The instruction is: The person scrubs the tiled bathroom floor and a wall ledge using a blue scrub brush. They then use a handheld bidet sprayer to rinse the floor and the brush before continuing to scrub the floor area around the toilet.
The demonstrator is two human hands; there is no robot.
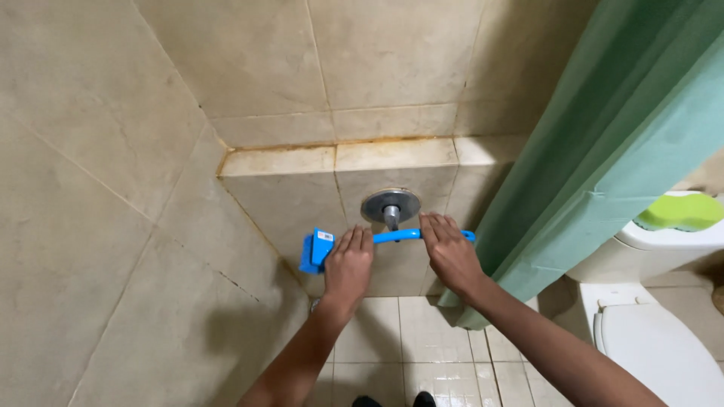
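Note:
A blue long-handled scrub brush (pixel 317 249) lies flat against the low tiled wall section, head to the left, handle running right. My left hand (pixel 348 265) presses on the handle just right of the brush head. My right hand (pixel 449 252) wraps over the far end of the handle. Just above the handle, between my hands, a round metal faucet fitting (pixel 390 206) sticks out of the tile.
A tiled ledge (pixel 339 156) with stained grout tops the low wall. A green shower curtain (pixel 603 151) hangs at right. Beyond it stands a white toilet (pixel 664 332) with a green cloth on its tank (pixel 679 212). Glossy floor tiles (pixel 422 347) lie below.

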